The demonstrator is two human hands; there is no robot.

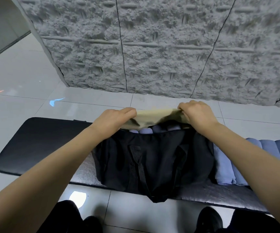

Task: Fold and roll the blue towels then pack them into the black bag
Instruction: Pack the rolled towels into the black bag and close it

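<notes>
The black bag [152,158] lies on a black padded bench [35,142], its mouth facing away from me. Its far flap, tan on the inside [154,116], is lifted. My left hand [114,119] grips the flap's left edge and my right hand [198,115] grips its right edge. Inside the open mouth, several rolled blue towels [154,130] lie side by side. More rolled blue towels [247,163] lie in a row on the bench right of the bag, partly under my right forearm.
A grey rough-textured wall [152,47] stands just behind the bench. White floor tiles [18,78] spread to the left. My legs in black and my dark shoes [208,221] are below the bench's near edge.
</notes>
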